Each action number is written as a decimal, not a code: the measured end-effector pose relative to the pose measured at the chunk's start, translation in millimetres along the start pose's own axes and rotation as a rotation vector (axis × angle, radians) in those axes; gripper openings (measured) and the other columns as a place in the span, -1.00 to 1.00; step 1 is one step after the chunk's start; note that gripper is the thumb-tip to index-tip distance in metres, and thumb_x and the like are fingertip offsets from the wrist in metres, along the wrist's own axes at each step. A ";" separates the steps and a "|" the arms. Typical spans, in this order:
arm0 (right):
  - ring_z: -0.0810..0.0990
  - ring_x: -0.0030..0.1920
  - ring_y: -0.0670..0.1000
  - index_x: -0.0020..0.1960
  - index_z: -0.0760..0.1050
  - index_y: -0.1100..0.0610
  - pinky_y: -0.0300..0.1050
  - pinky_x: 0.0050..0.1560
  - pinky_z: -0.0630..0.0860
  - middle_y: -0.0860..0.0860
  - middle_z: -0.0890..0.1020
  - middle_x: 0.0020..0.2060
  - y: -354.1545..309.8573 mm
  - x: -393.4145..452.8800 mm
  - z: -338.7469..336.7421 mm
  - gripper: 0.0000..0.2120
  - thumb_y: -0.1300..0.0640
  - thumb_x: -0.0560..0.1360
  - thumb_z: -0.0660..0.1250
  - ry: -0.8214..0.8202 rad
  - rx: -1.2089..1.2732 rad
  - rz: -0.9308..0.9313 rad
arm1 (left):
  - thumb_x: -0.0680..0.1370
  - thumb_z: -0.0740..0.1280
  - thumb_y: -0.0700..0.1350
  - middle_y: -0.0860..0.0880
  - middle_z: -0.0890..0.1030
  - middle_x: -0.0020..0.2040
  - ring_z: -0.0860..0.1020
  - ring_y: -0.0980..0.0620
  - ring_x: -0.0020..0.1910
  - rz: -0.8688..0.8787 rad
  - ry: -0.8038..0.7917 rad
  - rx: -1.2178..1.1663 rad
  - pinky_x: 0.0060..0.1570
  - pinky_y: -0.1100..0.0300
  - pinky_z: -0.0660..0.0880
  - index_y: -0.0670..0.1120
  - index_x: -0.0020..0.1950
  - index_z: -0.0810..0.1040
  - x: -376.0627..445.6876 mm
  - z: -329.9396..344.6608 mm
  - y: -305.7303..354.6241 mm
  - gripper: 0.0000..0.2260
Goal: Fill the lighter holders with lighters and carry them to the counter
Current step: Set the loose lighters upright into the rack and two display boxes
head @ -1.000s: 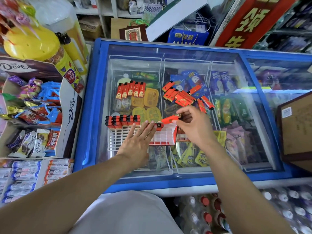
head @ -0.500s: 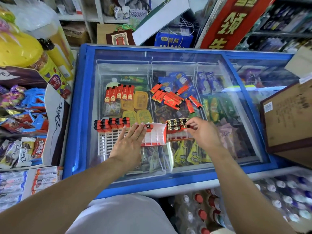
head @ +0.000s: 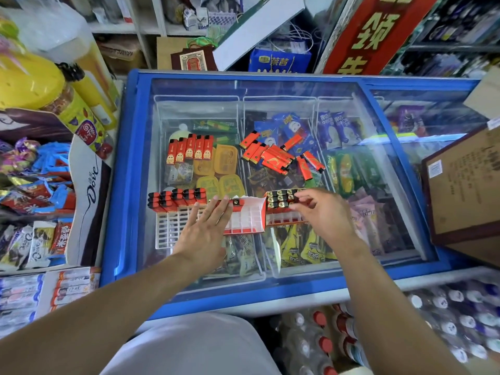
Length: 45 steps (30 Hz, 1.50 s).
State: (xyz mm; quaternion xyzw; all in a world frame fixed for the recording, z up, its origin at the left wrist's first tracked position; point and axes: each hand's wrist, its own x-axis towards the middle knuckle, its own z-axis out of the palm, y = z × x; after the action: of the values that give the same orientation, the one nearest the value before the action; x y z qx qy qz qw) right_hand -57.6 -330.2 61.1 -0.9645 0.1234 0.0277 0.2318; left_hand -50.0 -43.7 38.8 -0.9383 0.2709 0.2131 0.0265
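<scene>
I keep my left hand (head: 205, 231) flat, fingers spread, steadying the middle holder (head: 243, 217) while my right hand (head: 324, 215) fingers pinch a lighter (head: 300, 197) into the holder just right of it (head: 284, 212).

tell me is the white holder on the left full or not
Partly full. The white holder has lighters standing only along its far rows; the near grid slots are bare. The left hand covers its right end.

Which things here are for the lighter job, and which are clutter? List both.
Job: loose lighters; standing lighter row; white grid holder; red-edged holder; right holder; left hand; right hand.
Lying about: Dove box; cardboard box; bottles.
</scene>
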 end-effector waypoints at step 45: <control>0.64 -0.19 -0.08 0.14 0.63 0.04 -0.04 -0.05 0.64 -0.01 0.67 -0.04 28.8 -11.0 19.2 -0.74 0.06 0.47 0.51 0.058 0.142 0.111 | 0.62 0.20 0.01 -0.12 -0.36 0.61 -0.35 -0.09 0.59 0.282 -0.048 0.166 0.58 -0.10 -0.25 -0.13 0.62 -0.33 53.1 -33.5 68.4 -0.18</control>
State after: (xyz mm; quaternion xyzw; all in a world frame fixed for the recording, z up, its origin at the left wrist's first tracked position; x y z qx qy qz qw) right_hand -75.3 -343.8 32.5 -0.9377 0.1853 0.0036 0.2938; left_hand -32.2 -133.8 51.7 -0.8802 0.4158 0.2140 0.0805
